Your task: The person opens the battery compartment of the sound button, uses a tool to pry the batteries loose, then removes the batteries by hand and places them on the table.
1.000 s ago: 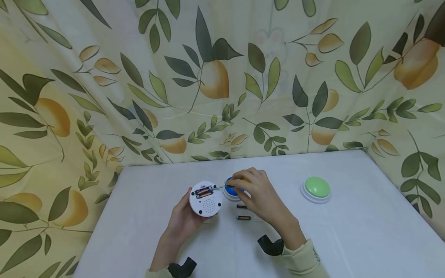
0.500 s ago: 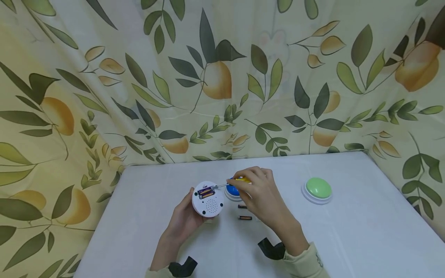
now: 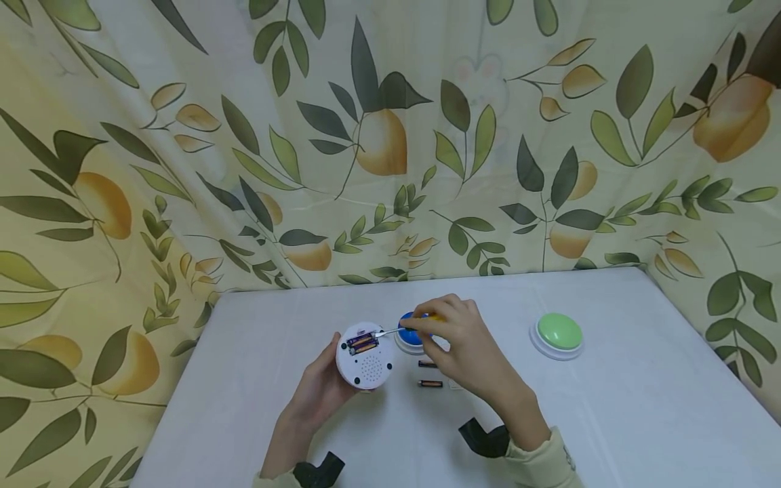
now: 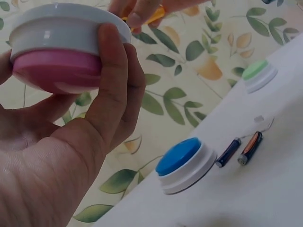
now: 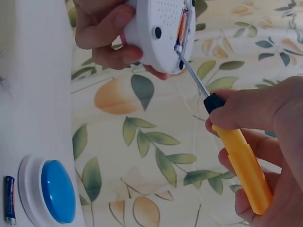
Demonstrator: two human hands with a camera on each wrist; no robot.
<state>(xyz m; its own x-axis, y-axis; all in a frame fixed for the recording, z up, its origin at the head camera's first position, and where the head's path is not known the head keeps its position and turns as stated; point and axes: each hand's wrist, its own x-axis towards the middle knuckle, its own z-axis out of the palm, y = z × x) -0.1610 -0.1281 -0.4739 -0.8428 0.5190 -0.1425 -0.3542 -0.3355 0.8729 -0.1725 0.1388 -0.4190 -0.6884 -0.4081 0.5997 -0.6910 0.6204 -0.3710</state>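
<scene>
My left hand (image 3: 320,379) grips a round white push-button device (image 3: 372,371) by its sides, clear of the table. Its pink dome (image 4: 57,71) faces down in the left wrist view. The underside is turned up, showing a speaker grille, dark feet and an uncovered battery compartment with two batteries (image 3: 363,343) lying in it. In my right hand (image 3: 472,349) is a screwdriver (image 5: 244,165) with a yellow handle, held between thumb and fingers. The metal tip reaches the end of a battery at the compartment's edge in the right wrist view.
A blue-topped button (image 4: 180,158) stands on the white table (image 3: 610,407) behind my right hand. Two loose batteries (image 3: 430,383) lie nearer me. Farther right is a green-topped button (image 3: 560,331). A leaf-patterned curtain (image 3: 390,224) hangs at the table's back edge.
The device has dropped slightly and tilted a little in my left hand. My right hand has shifted slightly right and down, the screwdriver tip staying at the battery compartment.
</scene>
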